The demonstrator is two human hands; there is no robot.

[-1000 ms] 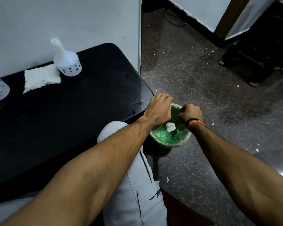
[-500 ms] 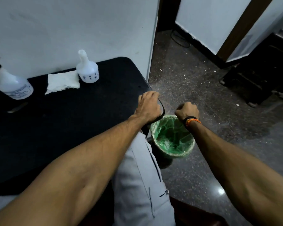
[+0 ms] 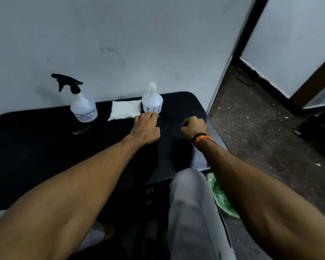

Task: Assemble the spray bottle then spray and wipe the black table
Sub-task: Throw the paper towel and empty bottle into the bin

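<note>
Black table [image 3: 45, 156] fills the left and middle, set against a pale wall. At its far edge stand a sprayer bottle [image 3: 83, 107] with its black trigger head already on, a white cloth [image 3: 123, 110] lying flat, and a small capless bottle [image 3: 152, 102] just right of the cloth. The left hand [image 3: 145, 128] hovers near the cloth and small bottle, fingers curled under and holding nothing I can see. The right hand [image 3: 193, 126] is a loose fist, also empty (a band sits at the wrist). Assembly looks done; the step in hand seems a reach for cloth or bottle, which calls for uncurling the fingers first
</note>
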